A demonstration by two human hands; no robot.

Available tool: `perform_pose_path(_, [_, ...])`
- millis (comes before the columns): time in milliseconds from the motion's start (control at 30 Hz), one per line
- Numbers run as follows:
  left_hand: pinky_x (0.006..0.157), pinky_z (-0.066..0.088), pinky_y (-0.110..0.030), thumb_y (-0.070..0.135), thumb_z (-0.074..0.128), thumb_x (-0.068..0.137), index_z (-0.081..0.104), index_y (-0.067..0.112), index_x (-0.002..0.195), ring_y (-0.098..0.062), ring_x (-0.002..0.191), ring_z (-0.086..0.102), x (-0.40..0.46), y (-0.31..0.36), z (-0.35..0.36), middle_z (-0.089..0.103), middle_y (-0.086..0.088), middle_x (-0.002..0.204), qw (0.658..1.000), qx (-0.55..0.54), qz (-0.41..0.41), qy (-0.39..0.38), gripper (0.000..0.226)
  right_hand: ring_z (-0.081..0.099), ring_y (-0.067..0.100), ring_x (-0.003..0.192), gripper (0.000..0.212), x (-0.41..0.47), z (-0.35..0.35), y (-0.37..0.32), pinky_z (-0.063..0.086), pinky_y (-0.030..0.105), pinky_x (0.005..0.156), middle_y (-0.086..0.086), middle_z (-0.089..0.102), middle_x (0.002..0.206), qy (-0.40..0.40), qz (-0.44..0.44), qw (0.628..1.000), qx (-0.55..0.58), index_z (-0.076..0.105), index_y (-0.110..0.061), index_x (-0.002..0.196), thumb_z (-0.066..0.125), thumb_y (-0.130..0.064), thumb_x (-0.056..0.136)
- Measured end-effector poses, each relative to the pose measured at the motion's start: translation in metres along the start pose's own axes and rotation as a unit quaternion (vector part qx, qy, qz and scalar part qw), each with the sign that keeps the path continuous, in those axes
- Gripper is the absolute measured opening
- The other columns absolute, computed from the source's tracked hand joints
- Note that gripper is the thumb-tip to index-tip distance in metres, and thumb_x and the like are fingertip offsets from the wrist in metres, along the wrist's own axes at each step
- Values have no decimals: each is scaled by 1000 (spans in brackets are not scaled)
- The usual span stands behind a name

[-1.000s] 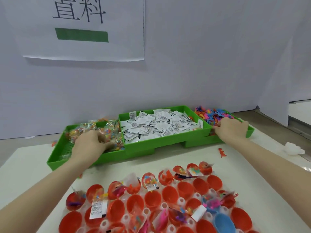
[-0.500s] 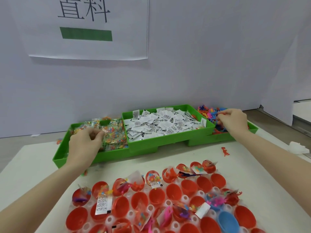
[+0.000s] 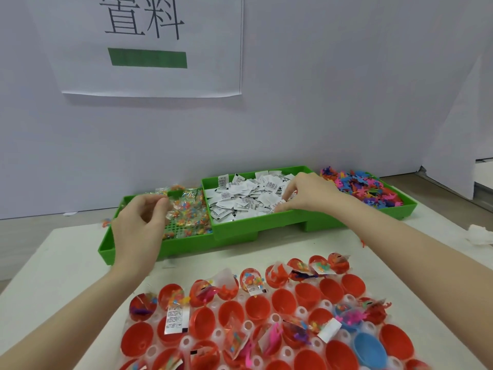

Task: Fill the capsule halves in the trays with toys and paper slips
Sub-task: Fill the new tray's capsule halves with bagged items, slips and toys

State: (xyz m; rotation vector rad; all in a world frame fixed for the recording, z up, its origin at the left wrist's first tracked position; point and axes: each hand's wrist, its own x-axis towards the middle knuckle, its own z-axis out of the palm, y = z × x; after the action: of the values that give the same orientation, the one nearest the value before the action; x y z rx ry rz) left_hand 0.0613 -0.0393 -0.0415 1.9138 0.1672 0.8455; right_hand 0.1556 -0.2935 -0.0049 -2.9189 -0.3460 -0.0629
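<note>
Head view: the left hand [image 3: 138, 222] pinches a clear toy packet [image 3: 170, 202] in its tray. The right hand [image 3: 306, 194], fingers curled, picks at paper slips [image 3: 245, 198], seemingly gathering fillings for the empty capsule halves [image 3: 306, 292].

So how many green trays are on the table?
3, side by side at the back: left tray with toy packets, middle tray with paper slips, right tray with loose toys. None seems hidden.

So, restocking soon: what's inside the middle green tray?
The middle green tray holds a heap of white paper slips. The right hand covers its right end, and the slips hide the tray floor.
</note>
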Motion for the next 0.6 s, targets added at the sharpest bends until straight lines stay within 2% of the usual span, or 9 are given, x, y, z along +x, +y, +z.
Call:
perform_pose_path(67, [63, 46, -13, 13, 55, 91, 62, 14, 89, -19, 77, 61, -3, 5, -6, 65, 1, 79, 1000, -13, 7, 3, 7, 57, 13, 95, 38, 2, 2, -3, 37, 25, 65, -7, 66, 106, 10, 5, 1000, 12, 71, -22, 94, 73, -51, 69])
perform_pose_path(133, [60, 47, -6, 12, 55, 91, 61, 15, 87, -12, 72, 61, -4, 11, -11, 64, 6, 77, 999, -30, 8, 5, 8, 56, 13, 86, 26, 1, 2, -4, 36, 24, 60, -10, 65, 89, 25, 6, 999, 38, 67, -24, 78, 77, -46, 67])
perform_pose_path(200, [58, 45, -3, 11, 55, 91, 61, 16, 85, -1, 63, 59, -5, 16, -15, 65, 7, 77, 999, -44, 8, 4, 10, 54, 13, 77, 25, 0, -2, -5, 37, 25, 59, -14, 56, 70, 49, 13, 995, 86, 60, -26, 64, 77, -44, 67])
perform_pose_path(300, [54, 45, -4, 12, 57, 89, 63, 19, 80, 5, 54, 57, -11, 24, -19, 66, 5, 75, 997, -68, 8, -19, 13, 50, 10, 58, 24, -1, -8, -3, 43, 29, 63, -15, 54, 52, 86, 13, 977, 196, 63, -24, 61, 73, -42, 73])
perform_pose_path(367, [54, 45, -6, 13, 59, 88, 66, 18, 83, 3, 53, 57, -14, 28, -20, 67, 6, 71, 996, -87, -1, -36, 10, 43, 5, 42, 24, -3, -12, -4, 41, 24, 53, -11, 49, 40, 98, 13, 959, 266, 66, -18, 61, 71, -35, 78])
perform_pose_path(433, [53, 45, -7, 15, 61, 86, 68, 17, 83, 1, 50, 57, -17, 34, -20, 68, 8, 63, 993, -108, -22, -42, 8, 37, 2, 33, 21, -8, -19, -7, 36, 19, 45, -4, 49, 42, 100, 19, 946, 307, 68, -9, 65, 73, -26, 77])
perform_pose_path(533, [52, 47, -9, 17, 66, 81, 70, 19, 77, -1, 50, 60, -27, 49, -21, 70, 9, 64, 981, -164, -78, -60, 7, 33, 1, 30, 22, -29, -34, -20, 30, 14, 37, -3, 48, 41, 99, 18, 905, 413, 67, -3, 69, 80, -20, 68])
perform_pose_path(600, [54, 51, -13, 15, 68, 77, 73, 17, 72, -10, 55, 66, -38, 66, -21, 72, 1, 68, 958, -224, -139, -114, 8, 30, 2, 31, 25, -55, -45, -35, 26, 13, 36, -8, 45, 37, 48, -10, 875, 483, 64, -7, 65, 82, -24, 60])
